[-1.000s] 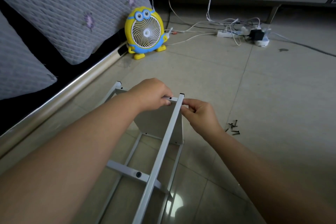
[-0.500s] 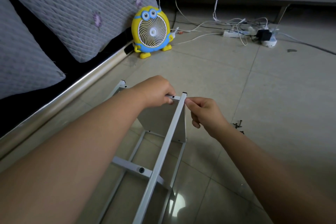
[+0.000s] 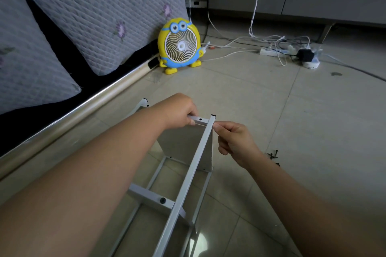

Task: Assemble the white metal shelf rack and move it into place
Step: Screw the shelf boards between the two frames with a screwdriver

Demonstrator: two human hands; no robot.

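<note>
Hands (image 3: 179,111) (image 3: 236,142) on rack (image 3: 190,173) top corner

Pale glossy floor tiles (image 3: 271,100) fill the dim room. Along the floor's left edge a metal rail (image 3: 73,115) runs beneath grey quilted cushions (image 3: 100,12), and a yellow fan (image 3: 179,46) stands beside it. At the far edge, white cables (image 3: 229,54) and a power strip (image 3: 269,51) lie before a low grey cabinet (image 3: 292,4).

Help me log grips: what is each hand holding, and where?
Left hand grips the rack's top crossbar; right hand pinches the long rail near its capped end.
</note>
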